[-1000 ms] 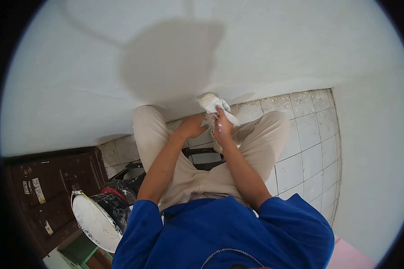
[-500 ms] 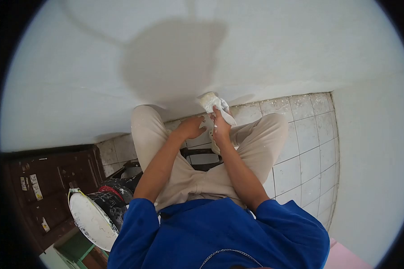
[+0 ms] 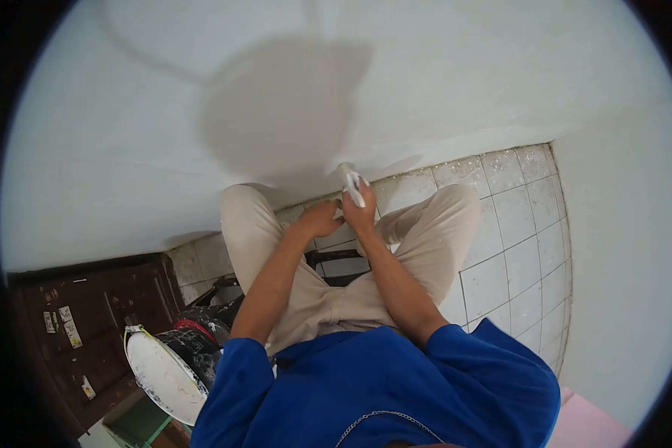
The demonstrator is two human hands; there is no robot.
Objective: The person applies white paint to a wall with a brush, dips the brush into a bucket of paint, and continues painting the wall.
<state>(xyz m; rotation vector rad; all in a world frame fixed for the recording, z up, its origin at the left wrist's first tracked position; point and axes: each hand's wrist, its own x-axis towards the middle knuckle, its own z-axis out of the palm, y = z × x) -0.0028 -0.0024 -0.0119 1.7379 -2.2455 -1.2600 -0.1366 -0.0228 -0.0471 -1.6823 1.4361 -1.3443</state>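
My right hand is closed around a brush coated in white, its pale tip pointing at the lower edge of the white wall. Just beside it, my left hand has loosely bent fingers, with thumb and fingertips apart and nothing seen between them. Both hands are between my knees, over the tiled floor. Whether the brush tip touches the wall is hard to tell.
A bucket with a whitish top is at the lower left, near a brown door. A dark frame shows between my legs. Another white wall rises on the right.
My right hand has drawn slightly back and turned the brush, which now shows a narrower side. My left hand has come closer to it. The view has shifted slightly.
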